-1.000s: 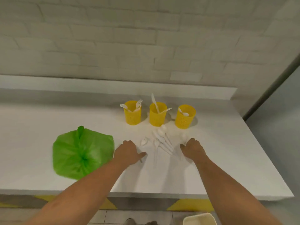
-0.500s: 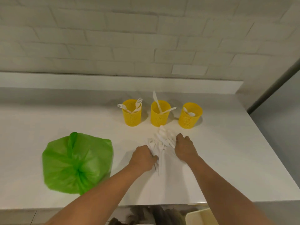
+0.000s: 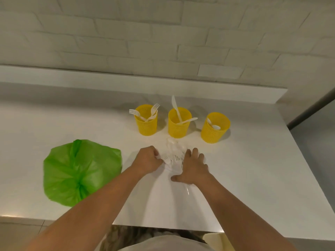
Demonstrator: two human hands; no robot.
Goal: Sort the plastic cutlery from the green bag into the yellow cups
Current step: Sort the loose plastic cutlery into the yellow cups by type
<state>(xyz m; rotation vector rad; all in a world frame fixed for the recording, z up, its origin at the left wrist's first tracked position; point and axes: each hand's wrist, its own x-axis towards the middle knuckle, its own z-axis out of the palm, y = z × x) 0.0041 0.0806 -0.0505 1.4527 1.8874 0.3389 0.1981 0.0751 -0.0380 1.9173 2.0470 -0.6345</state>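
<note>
Where the two bare forearms reach over the near edge of the white table [image 3: 253,187], the hands meet on either side of a loose pile of white plastic cutlery [image 3: 173,151] lying flat on the tabletop. The left hand [image 3: 147,161] has its fingers curled under against the pile's left edge, with a bit of white plastic showing at its knuckles; whether it has really closed on a piece I cannot tell, as the fingertips are hidden. The right hand [image 3: 193,166] lies flat with fingers spread and straight, resting on the right side of the pile, thumb stretched out on the bare table. It grips nothing. Off to the left, apart from the hands, the green bag [image 3: 81,171] sits crumpled and knotted. Just beyond the pile stand three yellow cups in a row: the left cup [image 3: 146,124] holds forks [image 3: 154,108], the middle cup [image 3: 178,127] holds knives [image 3: 175,105], and the right cup [image 3: 213,132] holds spoons [image 3: 215,126]. Behind them runs a pale ledge [image 3: 126,84] below a white brick wall [image 3: 163,37].
</note>
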